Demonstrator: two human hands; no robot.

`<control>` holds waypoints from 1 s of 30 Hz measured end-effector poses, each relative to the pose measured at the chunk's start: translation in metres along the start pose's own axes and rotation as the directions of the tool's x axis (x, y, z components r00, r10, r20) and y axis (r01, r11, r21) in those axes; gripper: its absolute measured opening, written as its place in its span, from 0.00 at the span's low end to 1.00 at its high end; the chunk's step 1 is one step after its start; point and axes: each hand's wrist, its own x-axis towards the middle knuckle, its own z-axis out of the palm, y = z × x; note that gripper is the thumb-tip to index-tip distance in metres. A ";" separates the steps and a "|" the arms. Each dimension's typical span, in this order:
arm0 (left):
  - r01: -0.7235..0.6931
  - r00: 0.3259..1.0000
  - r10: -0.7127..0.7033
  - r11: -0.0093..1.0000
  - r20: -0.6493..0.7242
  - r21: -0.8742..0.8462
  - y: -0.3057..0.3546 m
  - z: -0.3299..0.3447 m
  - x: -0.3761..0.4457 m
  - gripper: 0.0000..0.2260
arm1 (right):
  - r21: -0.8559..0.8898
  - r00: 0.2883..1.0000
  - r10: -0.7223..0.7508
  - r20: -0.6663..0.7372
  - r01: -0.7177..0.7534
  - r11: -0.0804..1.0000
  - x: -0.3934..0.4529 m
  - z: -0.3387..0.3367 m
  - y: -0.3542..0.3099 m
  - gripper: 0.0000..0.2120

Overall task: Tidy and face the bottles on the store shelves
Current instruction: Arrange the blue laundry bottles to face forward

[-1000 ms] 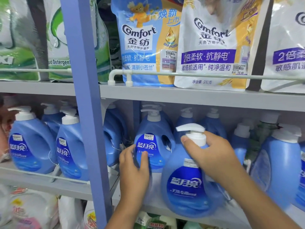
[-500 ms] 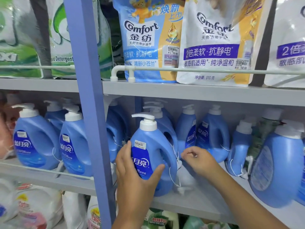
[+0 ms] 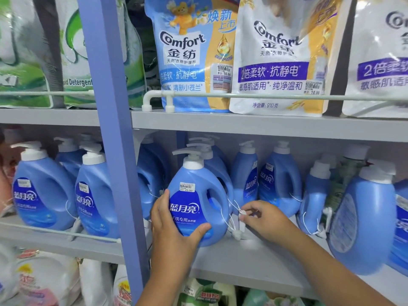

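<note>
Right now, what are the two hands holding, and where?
Left hand grips the front blue bottle round its lower body; right hand pinches its white tag.

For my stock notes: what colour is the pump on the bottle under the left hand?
White, on the blue bottle; the pump shows best in the head view.

Blue-violet upright post (image 3: 110,138) runs top to bottom, left of centre. Grey shelf boards (image 3: 254,123) meet it on both sides. White rail (image 3: 265,96) right of post, along upper board's front. Even, soft light.
</note>
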 end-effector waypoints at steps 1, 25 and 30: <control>0.003 1.000 -0.003 1.000 0.013 -0.015 -0.001 -0.001 0.002 0.53 | 0.052 0.999 0.017 -0.037 -0.015 0.999 0.001 -0.007 -0.002 0.02; 0.081 0.995 -0.066 0.970 0.074 -0.231 -0.014 -0.001 0.017 0.50 | -0.008 0.935 -0.154 -0.320 0.160 0.987 0.061 -0.080 -0.071 0.08; 0.092 0.994 -0.077 0.970 0.073 -0.223 -0.013 -0.001 0.015 0.50 | -0.140 0.945 -0.017 -0.327 -0.030 0.990 0.024 -0.096 -0.075 0.12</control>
